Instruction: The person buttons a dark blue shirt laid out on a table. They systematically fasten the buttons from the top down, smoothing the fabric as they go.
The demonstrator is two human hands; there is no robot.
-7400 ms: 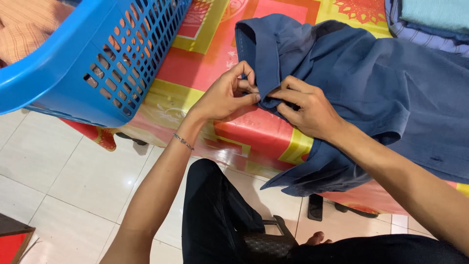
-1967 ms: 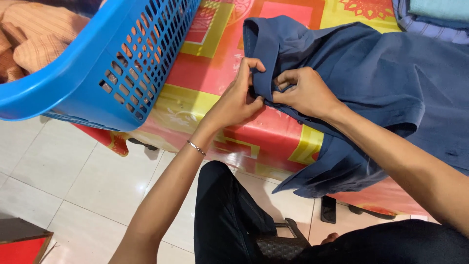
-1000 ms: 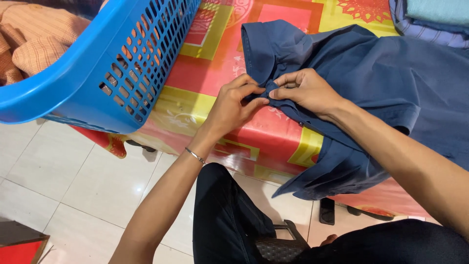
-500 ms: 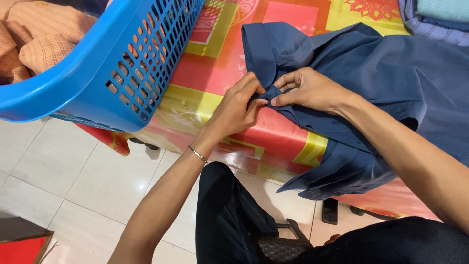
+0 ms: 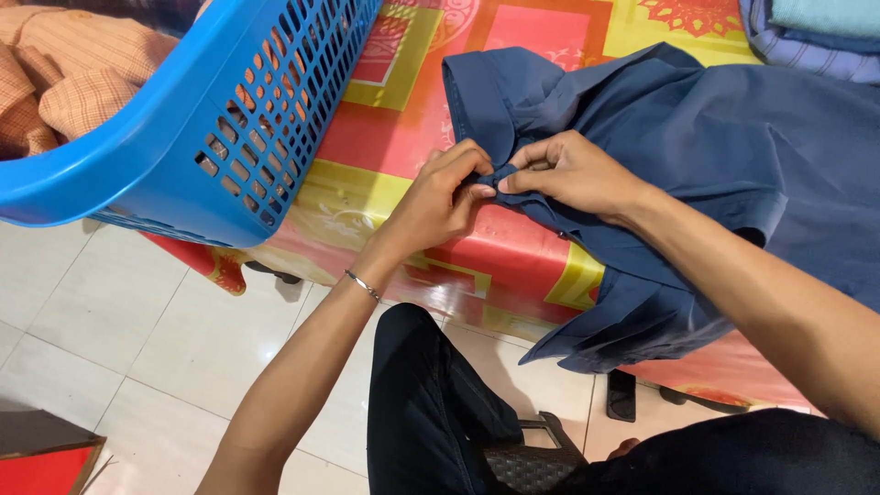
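Observation:
A dark blue shirt (image 5: 697, 137) lies spread on a table covered with a red and yellow patterned cloth (image 5: 385, 137). Its collar points to the left and its lower part hangs over the table's front edge. My left hand (image 5: 440, 197), with a thin bracelet on the wrist, pinches the front edge of the shirt just below the collar. My right hand (image 5: 568, 170) pinches the same strip of cloth from the other side. The fingertips of both hands meet there, so what lies between them is hidden.
A blue plastic laundry basket (image 5: 183, 137) stands on the table's left end, holding orange checked clothes (image 5: 64, 82). Folded clothes (image 5: 816, 27) lie at the back right. Below are my dark trousers (image 5: 440, 403), a white tiled floor and a red box (image 5: 46, 458).
Both hands have stayed on the shirt's front edge near the collar, shifting slightly along it. The collar has been flattened compared with two seconds ago. The camera has drifted a little.

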